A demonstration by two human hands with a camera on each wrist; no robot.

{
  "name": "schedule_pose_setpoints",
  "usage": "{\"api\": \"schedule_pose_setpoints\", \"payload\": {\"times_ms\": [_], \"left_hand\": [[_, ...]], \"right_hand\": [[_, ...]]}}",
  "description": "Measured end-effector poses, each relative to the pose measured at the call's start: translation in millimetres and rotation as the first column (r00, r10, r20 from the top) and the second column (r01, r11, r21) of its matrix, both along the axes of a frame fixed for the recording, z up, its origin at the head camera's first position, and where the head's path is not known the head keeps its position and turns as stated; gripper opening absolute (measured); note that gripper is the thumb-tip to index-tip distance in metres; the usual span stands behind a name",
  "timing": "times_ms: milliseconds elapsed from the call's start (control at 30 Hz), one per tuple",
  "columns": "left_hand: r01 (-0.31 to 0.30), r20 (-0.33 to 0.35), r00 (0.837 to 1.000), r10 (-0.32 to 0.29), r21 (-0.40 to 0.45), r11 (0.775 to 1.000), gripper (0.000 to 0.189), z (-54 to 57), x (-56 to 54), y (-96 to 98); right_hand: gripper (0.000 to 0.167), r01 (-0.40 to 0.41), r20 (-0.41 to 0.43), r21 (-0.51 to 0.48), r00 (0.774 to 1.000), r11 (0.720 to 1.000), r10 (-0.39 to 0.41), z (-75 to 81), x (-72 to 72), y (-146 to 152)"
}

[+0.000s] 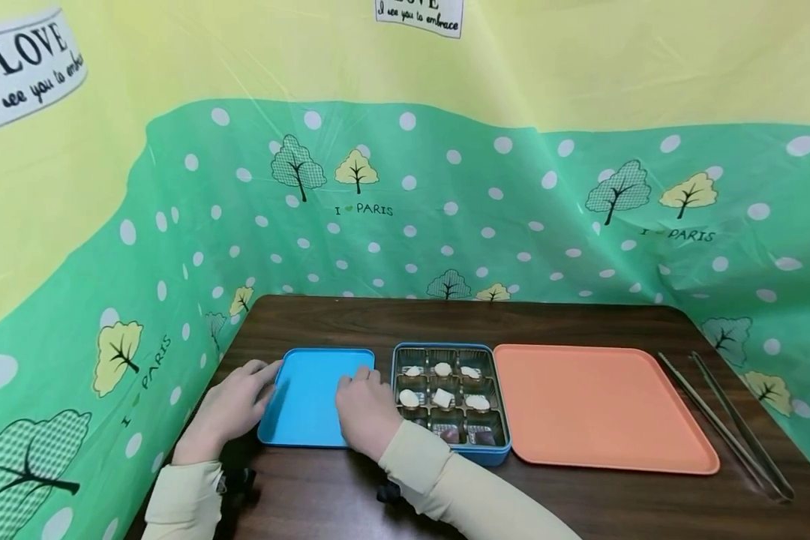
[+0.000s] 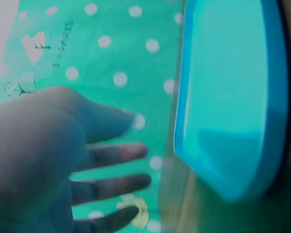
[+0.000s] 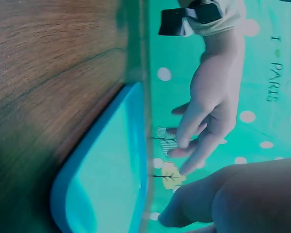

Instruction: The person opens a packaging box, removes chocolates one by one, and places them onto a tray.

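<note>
A shallow blue tray or lid (image 1: 304, 412) lies on the table at centre left. At its left edge hovers my left hand (image 1: 232, 405); the left wrist view shows its fingers (image 2: 111, 187) loosely bent and apart from the tray, holding nothing. Over the tray's right side is my right hand (image 1: 367, 409), back of the hand toward the head camera. Its thumb (image 3: 177, 208) shows in the right wrist view with nothing seen in its grip; most fingers are hidden. Beside that hand stands a blue box (image 1: 482, 455) with a dark divided insert. Small white pieces (image 1: 443, 398) and dark pieces (image 1: 481, 435) sit in its compartments.
A flat orange tray (image 1: 601, 405) lies right of the box, against or very near it. Metal tongs (image 1: 736, 427) lie at the table's right side. Green and yellow printed cloth (image 1: 445, 172) hangs behind and left of the brown table (image 1: 324, 495).
</note>
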State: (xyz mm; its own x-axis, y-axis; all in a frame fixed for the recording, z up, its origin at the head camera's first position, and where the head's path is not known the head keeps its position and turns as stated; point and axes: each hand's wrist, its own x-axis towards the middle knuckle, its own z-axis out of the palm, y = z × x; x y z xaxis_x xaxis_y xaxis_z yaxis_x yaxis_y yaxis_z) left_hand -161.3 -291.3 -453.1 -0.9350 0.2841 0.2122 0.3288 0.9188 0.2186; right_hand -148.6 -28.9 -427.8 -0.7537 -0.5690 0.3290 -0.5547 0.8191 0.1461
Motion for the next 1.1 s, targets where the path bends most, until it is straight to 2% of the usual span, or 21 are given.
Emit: {"api": "schedule_pose_setpoints", "payload": {"times_ms": [100, 233, 333, 500, 633, 733, 867, 967, 1100], "left_hand": [[0.062, -0.040, 0.997, -0.059, 0.074, 0.995, 0.045, 1.2, -4.4, 11.9], [0.133, -0.025, 0.991, -0.131, 0.148, 0.980, 0.047, 4.8, -7.5, 31.7], [0.191, -0.001, 0.981, -0.194, 0.184, 0.964, 0.051, 6.9, -9.7, 48.1], [0.276, 0.074, 0.951, -0.299, 0.231, 0.933, 0.057, 7.7, -13.9, 76.7], [0.269, 0.135, 0.943, -0.306, 0.236, 0.934, 0.060, 8.6, -15.5, 97.8], [0.256, 0.176, 0.937, -0.302, 0.240, 0.936, 0.063, 10.2, -18.2, 112.0], [0.260, 0.226, 0.923, -0.311, 0.226, 0.939, 0.072, 13.0, -24.4, 127.9], [0.267, 0.277, 0.907, -0.318, 0.206, 0.941, 0.082, 14.0, -28.0, 135.0], [0.271, 0.354, 0.875, -0.331, 0.210, 0.939, 0.091, 11.4, -30.8, 138.3]], "right_hand": [[0.032, -0.038, 0.013, -0.051, 0.999, 0.998, 0.038, 3.7, -1.1, 11.2], [0.019, -0.055, 0.024, -0.102, 0.998, 0.993, 0.057, 8.6, -5.8, 30.6], [0.020, -0.030, 0.069, -0.157, 0.997, 0.987, 0.041, 12.9, -12.5, 50.6], [0.026, 0.056, 0.167, -0.238, 0.986, 0.970, -0.016, 21.9, -26.1, 98.8], [0.037, 0.139, 0.212, -0.270, 0.974, 0.953, -0.082, 29.1, -35.9, 145.4], [0.040, 0.164, 0.202, -0.318, 0.974, 0.934, -0.103, 33.3, -41.1, 186.0], [0.035, 0.203, 0.178, -0.361, 0.973, 0.910, -0.146, 38.7, -43.1, 243.9], [0.035, 0.261, 0.183, -0.350, 0.961, 0.899, -0.208, 39.2, -40.6, 285.9], [0.037, 0.315, 0.170, -0.326, 0.947, 0.892, -0.272, 31.8, -33.4, 341.1]]}}
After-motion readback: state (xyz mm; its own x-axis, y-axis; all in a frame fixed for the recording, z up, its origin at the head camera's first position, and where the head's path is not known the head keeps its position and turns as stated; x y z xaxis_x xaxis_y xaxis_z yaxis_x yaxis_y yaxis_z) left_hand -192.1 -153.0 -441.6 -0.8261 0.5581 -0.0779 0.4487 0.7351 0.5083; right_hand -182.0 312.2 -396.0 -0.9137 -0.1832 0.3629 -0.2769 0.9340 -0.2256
